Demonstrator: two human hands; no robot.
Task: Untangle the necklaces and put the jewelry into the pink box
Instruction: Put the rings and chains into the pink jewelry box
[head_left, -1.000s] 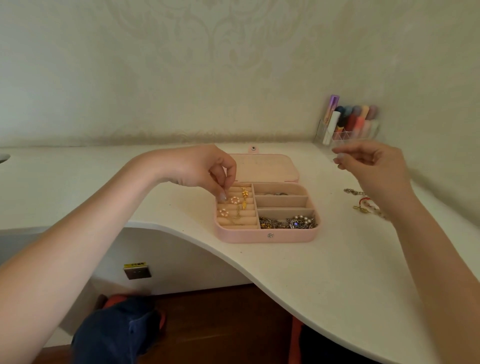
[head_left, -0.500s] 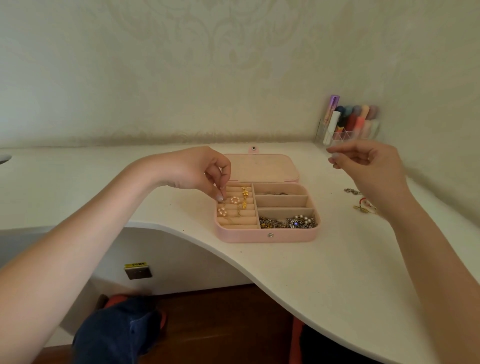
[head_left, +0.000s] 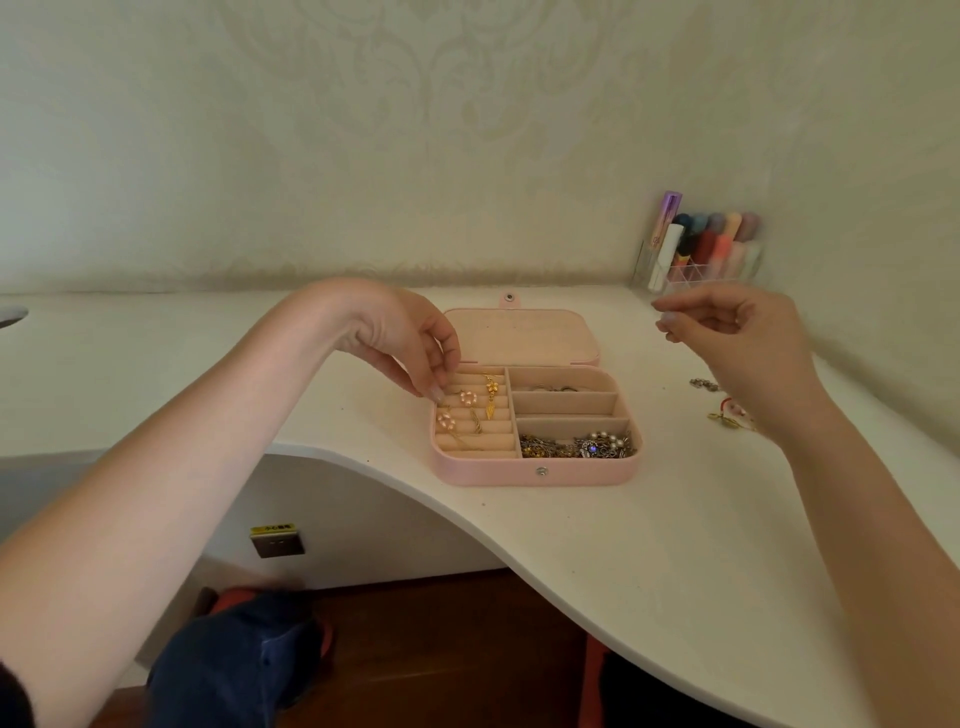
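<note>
Head view, the only one: the pink box (head_left: 535, 470) is seen lying open near the curved front edge of the white surface (head_left: 675, 545), its lid (head_left: 519, 338) folded flat behind it. The left hand (head_left: 400, 338) is lowered over the ring-roll section at the box's left, its fingers (head_left: 435, 391) drawn together at the tips against the far rolls, beside the pearl flower pieces (head_left: 457, 410) and the gold leaf pendant (head_left: 491, 397); whether a fine chain is pinched between them cannot be told. The right hand (head_left: 727, 332) is raised above the surface to the right of the box, fingertips pinched together as if on something thin; nothing is resolved between them. A tangled heap of chains (head_left: 576, 446) is held in the near right compartment, and a few loose pieces (head_left: 727, 410) are left on the surface, well apart from the box, partly behind the right wrist. Risks are judged as follows: if a thin chain is stretched between the hands, a pull could drag the seated pendant or flowers out of the rolls; a chain dropped loosely could be caught on the heap and knotted again; the box, set close to the edge, could be nudged off by the left forearm; the loose pieces could be swept off by the right arm.
</note>
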